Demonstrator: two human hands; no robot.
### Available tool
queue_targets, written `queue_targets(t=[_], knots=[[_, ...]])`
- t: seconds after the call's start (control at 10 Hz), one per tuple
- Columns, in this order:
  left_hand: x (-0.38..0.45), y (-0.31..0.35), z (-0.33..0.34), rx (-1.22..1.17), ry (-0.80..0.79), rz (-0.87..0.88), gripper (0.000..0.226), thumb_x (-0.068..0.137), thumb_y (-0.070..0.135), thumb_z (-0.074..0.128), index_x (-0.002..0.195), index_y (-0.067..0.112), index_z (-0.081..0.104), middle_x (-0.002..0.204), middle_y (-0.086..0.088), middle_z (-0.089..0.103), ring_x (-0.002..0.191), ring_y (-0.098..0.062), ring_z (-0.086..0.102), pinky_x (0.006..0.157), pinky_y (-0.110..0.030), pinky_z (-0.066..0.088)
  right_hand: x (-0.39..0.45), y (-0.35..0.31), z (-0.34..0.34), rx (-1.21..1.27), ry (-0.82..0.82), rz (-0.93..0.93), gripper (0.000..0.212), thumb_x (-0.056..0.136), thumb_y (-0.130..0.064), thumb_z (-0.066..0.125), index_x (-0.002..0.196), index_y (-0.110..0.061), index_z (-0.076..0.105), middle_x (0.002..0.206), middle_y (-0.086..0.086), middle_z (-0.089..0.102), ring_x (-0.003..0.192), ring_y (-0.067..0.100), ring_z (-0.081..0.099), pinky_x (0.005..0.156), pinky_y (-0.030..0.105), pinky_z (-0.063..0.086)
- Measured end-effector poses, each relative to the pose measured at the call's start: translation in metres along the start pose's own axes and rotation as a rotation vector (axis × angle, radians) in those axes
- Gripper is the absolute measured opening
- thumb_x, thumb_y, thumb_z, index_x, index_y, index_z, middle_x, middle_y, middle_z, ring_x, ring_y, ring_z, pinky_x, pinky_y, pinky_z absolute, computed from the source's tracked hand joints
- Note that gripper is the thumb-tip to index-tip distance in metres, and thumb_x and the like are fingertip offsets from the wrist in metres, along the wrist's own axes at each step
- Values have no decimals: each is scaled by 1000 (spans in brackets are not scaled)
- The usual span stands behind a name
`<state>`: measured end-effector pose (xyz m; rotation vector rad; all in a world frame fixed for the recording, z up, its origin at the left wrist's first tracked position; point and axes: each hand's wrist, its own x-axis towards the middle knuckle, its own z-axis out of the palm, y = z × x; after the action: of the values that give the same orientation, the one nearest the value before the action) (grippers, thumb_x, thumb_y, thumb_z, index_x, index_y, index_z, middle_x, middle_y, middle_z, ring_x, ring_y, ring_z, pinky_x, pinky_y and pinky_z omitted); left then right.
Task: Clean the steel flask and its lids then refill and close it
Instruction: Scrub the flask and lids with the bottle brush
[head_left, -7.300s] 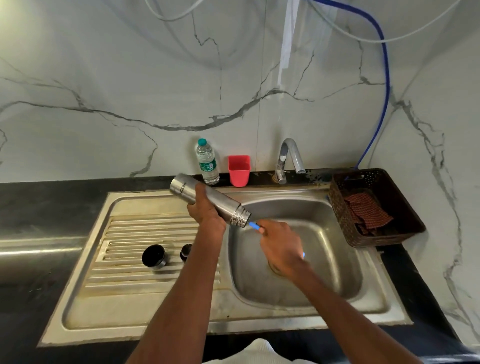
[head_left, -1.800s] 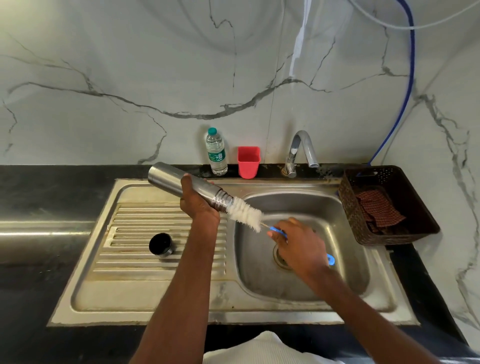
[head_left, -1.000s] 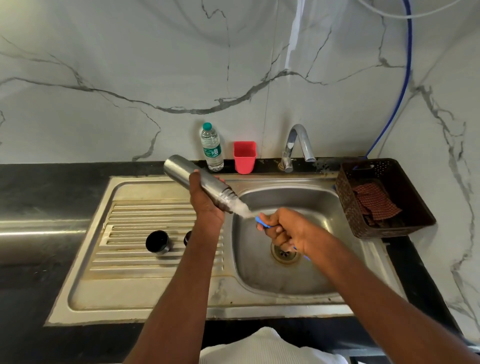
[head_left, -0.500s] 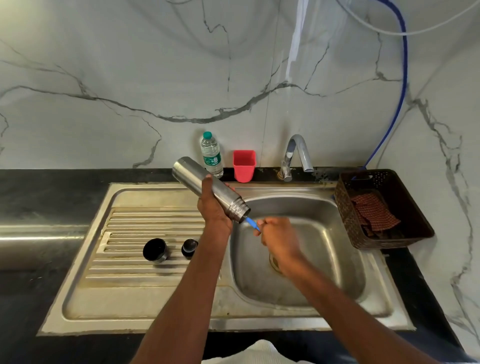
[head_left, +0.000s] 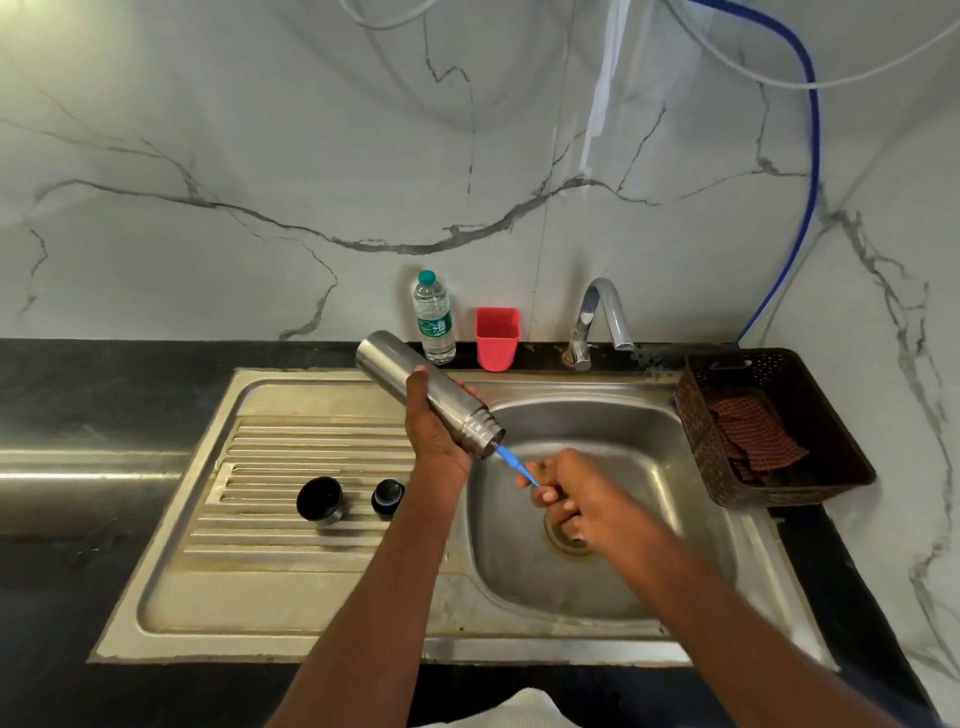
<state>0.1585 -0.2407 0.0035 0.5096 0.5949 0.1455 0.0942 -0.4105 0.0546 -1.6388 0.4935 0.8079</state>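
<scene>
The left hand (head_left: 434, 431) gripped the flask (head_left: 431, 392), tilted over the sink (head_left: 623, 597); the right hand (head_left: 571, 499) held the brush (head_left: 514, 462) inside. Both lids (head_left: 319, 499) waited unwashed, it seemed; refilling and closing remained.

Tilted steel flask (head_left: 436, 395), brush handle (head_left: 514, 465) inside

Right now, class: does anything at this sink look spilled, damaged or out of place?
Nothing stands out. The steel flask is tilted over the sink basin on purpose, brush handle in its mouth; both lids sit on the drainboard.
</scene>
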Motion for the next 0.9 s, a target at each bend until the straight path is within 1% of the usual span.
queue_targets(t=[0.1, 0.2, 0.3, 0.4, 0.5, 0.6, 0.7, 0.8, 0.9], knots=[[0, 7, 1, 0, -103, -30, 53, 85, 46, 75, 118, 7, 59, 82, -10, 68, 70, -24, 69, 65, -34, 59, 5, 4, -10, 256, -188, 127, 23, 104, -32, 50, 91, -16, 60, 55, -6, 38, 36, 5, 26, 38, 18, 17], [-4, 13, 10, 11, -27, 60, 43, 91, 40, 73, 115, 8, 61, 79, -10, 68, 67, -24, 68, 60, -34, 59, -6, 14, -2, -454, 266, -404, 20, 96, -44, 67, 98, -24, 67, 75, -5, 64, 56, 12, 57, 55, 29, 42], [-5, 11, 16, -40, 83, 93, 42, 88, 37, 78, 114, 7, 64, 82, -11, 68, 64, -24, 69, 58, -34, 59, -18, 20, 9, -1096, 598, -624, 19, 104, -33, 51, 120, -32, 62, 112, -8, 67, 100, 26, 65, 73, 36, 43], [-6, 8, 12, 6, 85, 92, 49, 86, 39, 79, 118, 5, 64, 84, -15, 69, 67, -27, 70, 61, -36, 60, -9, 19, 4, -814, 399, -575, 16, 101, -31, 58, 107, -25, 72, 88, 0, 70, 75, 23, 65, 63, 34, 47], [-5, 11, 5, 48, -32, 48, 47, 90, 42, 73, 118, 8, 60, 81, -11, 68, 69, -25, 69, 63, -35, 59, 0, 7, -14, 221, -258, 40, 13, 92, -21, 67, 93, -11, 75, 64, 1, 48, 38, 6, 35, 35, 19, 24], [-8, 16, 8, 58, -67, 53, 42, 93, 42, 69, 117, 9, 60, 79, -9, 69, 69, -25, 69, 64, -35, 60, -10, 4, -13, 267, -298, 52, 15, 95, -23, 66, 93, -9, 73, 63, -1, 49, 38, 5, 37, 34, 17, 22], [-6, 16, 16, 77, 84, 147, 56, 84, 40, 80, 123, 4, 63, 87, -15, 71, 70, -29, 70, 61, -39, 61, -18, 9, -2, -552, 313, -436, 15, 99, -38, 65, 98, -24, 71, 77, -8, 65, 62, 11, 59, 54, 24, 37], [0, 6, 20, 30, 226, 205, 64, 78, 36, 86, 126, 0, 62, 97, -20, 70, 67, -30, 70, 59, -37, 60, -24, 15, 12, -972, 630, -586, 17, 104, -34, 51, 111, -29, 65, 105, -10, 66, 94, 25, 64, 71, 34, 39], [1, 5, 18, 43, 207, 186, 62, 81, 34, 84, 126, -1, 61, 90, -20, 68, 62, -29, 68, 59, -39, 60, -5, 15, 8, -631, 368, -487, 19, 102, -22, 52, 96, -23, 70, 79, -3, 68, 68, 22, 62, 59, 36, 47]])
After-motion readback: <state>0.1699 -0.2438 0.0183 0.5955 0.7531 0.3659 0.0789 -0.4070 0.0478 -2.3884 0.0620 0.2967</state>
